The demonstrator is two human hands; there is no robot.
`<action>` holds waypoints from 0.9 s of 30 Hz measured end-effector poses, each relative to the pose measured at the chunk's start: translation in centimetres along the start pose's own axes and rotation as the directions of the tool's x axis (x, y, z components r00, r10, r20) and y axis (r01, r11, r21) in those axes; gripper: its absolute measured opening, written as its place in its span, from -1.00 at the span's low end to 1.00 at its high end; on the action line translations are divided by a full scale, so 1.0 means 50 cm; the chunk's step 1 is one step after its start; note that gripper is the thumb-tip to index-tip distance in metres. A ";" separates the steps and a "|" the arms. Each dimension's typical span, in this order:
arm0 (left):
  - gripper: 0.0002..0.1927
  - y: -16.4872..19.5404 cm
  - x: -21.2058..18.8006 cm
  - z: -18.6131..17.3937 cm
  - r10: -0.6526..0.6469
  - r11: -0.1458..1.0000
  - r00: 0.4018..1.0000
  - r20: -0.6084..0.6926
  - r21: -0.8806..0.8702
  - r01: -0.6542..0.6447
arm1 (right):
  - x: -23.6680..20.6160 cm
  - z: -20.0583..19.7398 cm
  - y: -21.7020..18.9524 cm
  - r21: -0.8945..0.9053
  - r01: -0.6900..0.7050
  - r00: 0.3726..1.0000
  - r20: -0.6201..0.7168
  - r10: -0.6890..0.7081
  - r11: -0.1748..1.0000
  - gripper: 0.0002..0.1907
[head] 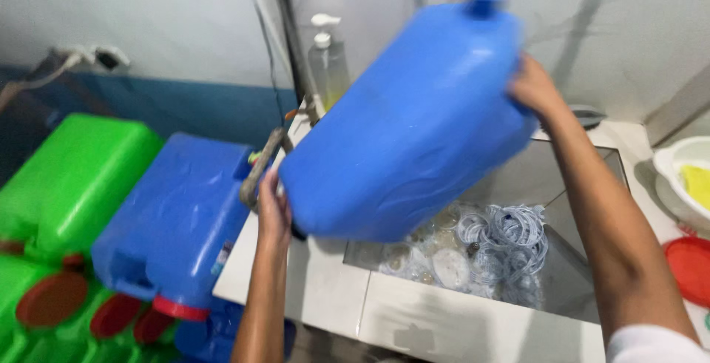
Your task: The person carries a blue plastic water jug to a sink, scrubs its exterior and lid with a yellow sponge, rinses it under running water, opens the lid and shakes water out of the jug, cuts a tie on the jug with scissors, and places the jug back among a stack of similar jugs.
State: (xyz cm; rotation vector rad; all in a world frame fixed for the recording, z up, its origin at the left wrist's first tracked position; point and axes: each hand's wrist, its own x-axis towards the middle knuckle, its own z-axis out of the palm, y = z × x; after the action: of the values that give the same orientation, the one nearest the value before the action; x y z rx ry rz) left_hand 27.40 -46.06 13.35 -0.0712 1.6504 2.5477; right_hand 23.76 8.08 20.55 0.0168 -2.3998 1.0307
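A large blue plastic jerrycan (414, 119) is held tilted in the air above a white tiled basin (414, 311). My left hand (274, 211) grips its lower left corner. My right hand (534, 86) holds it near the top, beside the blue cap (482, 2). The can is blurred by motion. Under it, the basin holds water with several clear plastic rings and lids (488, 248).
Stacked green (74, 178) and blue (177, 219) jerrycans with red caps lie at the left. A clear pump bottle (329, 63) stands against the wall. A white bowl (677, 167) and a red lid (689, 267) sit at the right.
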 end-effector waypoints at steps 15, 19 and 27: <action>-0.50 -0.032 0.217 0.337 0.372 0.891 0.859 -0.351 0.393 -0.225 | -0.494 0.078 0.090 -0.343 -0.049 0.995 -0.098 0.016 0.938 -0.13; -0.42 -0.116 0.211 0.203 0.113 0.967 0.802 -0.586 0.250 0.047 | -0.513 0.100 0.076 -0.309 -0.094 0.992 -0.114 0.061 0.947 -0.15; -0.80 0.007 0.202 0.196 0.004 0.859 0.930 -0.368 -0.474 -0.191 | -0.523 0.098 0.067 -0.291 -0.128 0.985 -0.148 0.088 0.948 -0.19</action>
State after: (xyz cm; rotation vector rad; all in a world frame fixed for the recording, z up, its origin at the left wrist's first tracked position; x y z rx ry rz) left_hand 17.52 -36.65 16.71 -0.5328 1.0285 3.1286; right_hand 43.38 2.19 3.21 -0.2853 -2.4294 0.6795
